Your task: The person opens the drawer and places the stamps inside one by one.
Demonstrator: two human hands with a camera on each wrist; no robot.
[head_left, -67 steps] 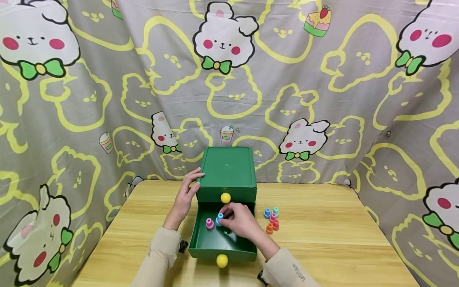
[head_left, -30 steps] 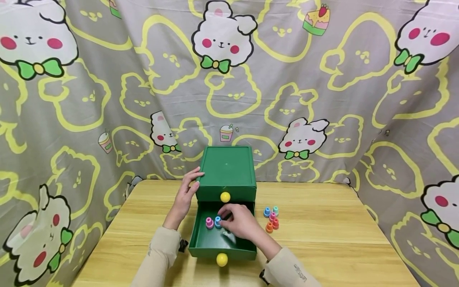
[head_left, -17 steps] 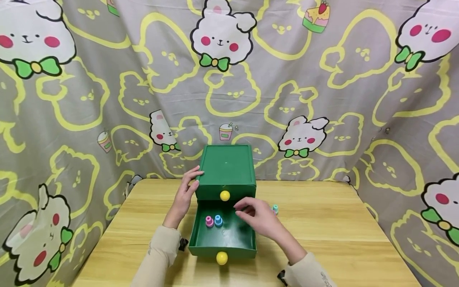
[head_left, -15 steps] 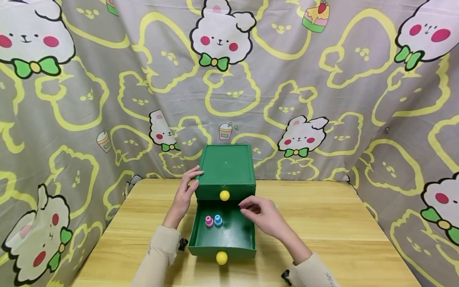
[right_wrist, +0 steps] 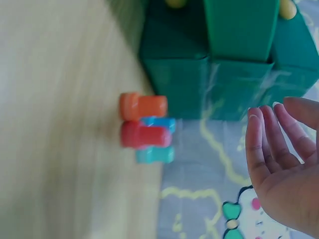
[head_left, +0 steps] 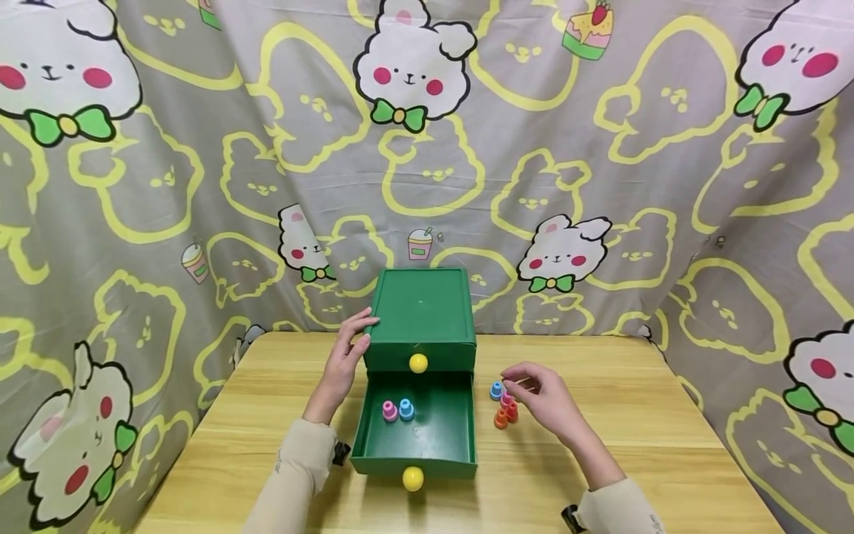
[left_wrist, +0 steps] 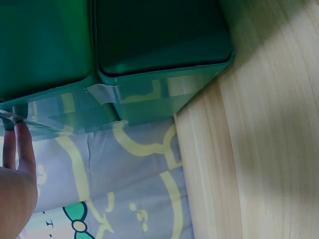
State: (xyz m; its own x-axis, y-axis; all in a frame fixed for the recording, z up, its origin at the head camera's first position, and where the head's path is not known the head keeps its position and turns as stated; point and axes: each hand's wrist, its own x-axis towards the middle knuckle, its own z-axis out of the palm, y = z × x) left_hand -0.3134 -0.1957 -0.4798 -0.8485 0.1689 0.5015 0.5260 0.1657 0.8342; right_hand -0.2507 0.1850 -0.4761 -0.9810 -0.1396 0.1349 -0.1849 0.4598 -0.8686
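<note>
My left hand (head_left: 342,365) rests with its fingers against the left side of a green two-drawer box (head_left: 423,308); the left wrist view shows straight fingers (left_wrist: 25,149) on its wall. The lower drawer (head_left: 434,441) is pulled out. Inside it stand a pink stamper-shaped plastic piece (head_left: 390,411) and a light blue one (head_left: 406,410). My right hand (head_left: 550,404), holding nothing, hovers over a cluster of similar pieces right of the box: blue (head_left: 496,391), pink (head_left: 505,401), red (head_left: 511,413) and orange (head_left: 500,419). A teal piece (right_wrist: 155,154), hidden in the head view, shows in the right wrist view.
Yellow ball knobs stick out from the upper drawer front (head_left: 394,360) and the lower one. The wooden table (head_left: 640,437) extends on both sides of the box. A patterned curtain (head_left: 427,170) hangs behind the table and along its sides.
My right hand has let go of the light blue piece beside the pink one, left the drawer and moved right to the cluster. My left hand has stayed on the box.
</note>
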